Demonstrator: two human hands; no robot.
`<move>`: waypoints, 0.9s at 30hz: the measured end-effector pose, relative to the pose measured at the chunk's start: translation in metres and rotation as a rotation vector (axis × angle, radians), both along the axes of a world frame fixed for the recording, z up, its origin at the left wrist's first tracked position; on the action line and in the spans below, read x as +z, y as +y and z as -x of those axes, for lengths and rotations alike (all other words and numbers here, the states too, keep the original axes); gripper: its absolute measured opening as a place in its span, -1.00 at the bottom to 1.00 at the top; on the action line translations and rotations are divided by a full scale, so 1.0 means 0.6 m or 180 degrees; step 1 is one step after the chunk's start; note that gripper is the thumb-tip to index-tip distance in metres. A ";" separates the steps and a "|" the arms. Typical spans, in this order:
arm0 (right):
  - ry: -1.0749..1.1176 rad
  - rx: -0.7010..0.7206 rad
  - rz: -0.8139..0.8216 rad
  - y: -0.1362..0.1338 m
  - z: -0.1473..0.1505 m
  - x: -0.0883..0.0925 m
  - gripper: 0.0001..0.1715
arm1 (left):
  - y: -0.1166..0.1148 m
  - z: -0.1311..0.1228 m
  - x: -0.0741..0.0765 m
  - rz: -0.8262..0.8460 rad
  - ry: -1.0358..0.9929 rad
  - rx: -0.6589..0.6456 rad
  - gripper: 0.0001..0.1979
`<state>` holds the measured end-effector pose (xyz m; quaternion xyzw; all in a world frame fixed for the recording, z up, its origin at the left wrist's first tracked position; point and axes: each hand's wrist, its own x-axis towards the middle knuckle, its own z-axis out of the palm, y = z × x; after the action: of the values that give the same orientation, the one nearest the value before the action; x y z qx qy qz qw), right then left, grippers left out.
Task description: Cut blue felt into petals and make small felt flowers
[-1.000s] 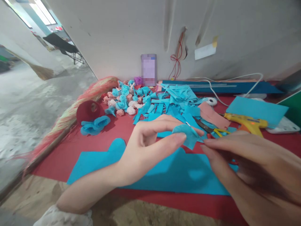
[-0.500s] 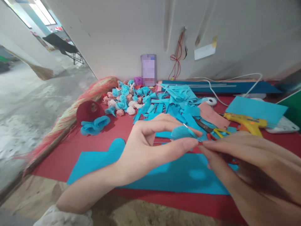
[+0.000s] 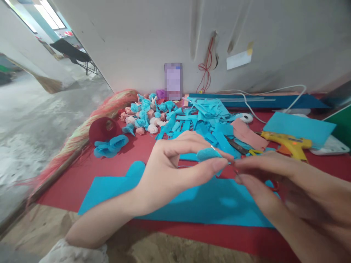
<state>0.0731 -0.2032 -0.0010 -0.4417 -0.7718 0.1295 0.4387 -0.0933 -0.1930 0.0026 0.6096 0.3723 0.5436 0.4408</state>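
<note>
My left hand (image 3: 175, 170) pinches a small rounded blue paper piece (image 3: 207, 154) between thumb and fingers, above a long blue sheet (image 3: 219, 204). A thin pale line shows at the top of that piece. Close beside its right end is my right hand (image 3: 285, 182), thumb and forefinger almost together at the fingertips; what they hold, if anything, is too small to name. Scissors (image 3: 238, 146) lie partly hidden behind the right hand. A heap of blue paper strips (image 3: 211, 113) lies beyond both hands.
Small blue, pink and white paper flowers (image 3: 144, 113) lie at the back left. Nearer are a red roll (image 3: 102, 129) and blue flowers (image 3: 111, 145). At right lie a yellow glue gun (image 3: 290, 142) and a blue sheet (image 3: 298, 128). A phone (image 3: 173, 81) leans on the wall.
The blue piece and my left fingertips have shifted slightly left. My right thumb has dropped a little away from the forefinger, and the right hand covers more of the scissors' handles.
</note>
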 end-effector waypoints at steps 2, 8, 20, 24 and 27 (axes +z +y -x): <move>-0.0024 0.0078 0.0173 0.003 -0.001 0.002 -0.91 | 0.000 0.000 0.001 -0.0018 0.0064 -0.0013 -0.93; 0.0164 0.0331 0.0323 0.008 0.001 0.005 -0.89 | -0.001 0.003 0.001 -0.0050 0.0189 -0.0076 -0.92; 0.0146 0.0272 0.0345 0.007 0.003 0.002 -0.88 | 0.001 0.005 0.002 0.0070 0.0235 -0.0171 -0.91; 0.0136 0.0255 0.0358 0.007 0.004 0.000 -0.87 | 0.000 0.006 0.003 0.0074 0.0259 -0.0191 -0.90; 0.0157 0.0279 0.0337 0.008 0.004 0.002 -0.89 | 0.000 0.006 0.002 0.0099 0.0255 -0.0210 -0.89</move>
<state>0.0705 -0.1981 0.0001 -0.4268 -0.7714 0.2001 0.4275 -0.0971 -0.1931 0.0038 0.6359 0.3778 0.4981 0.4526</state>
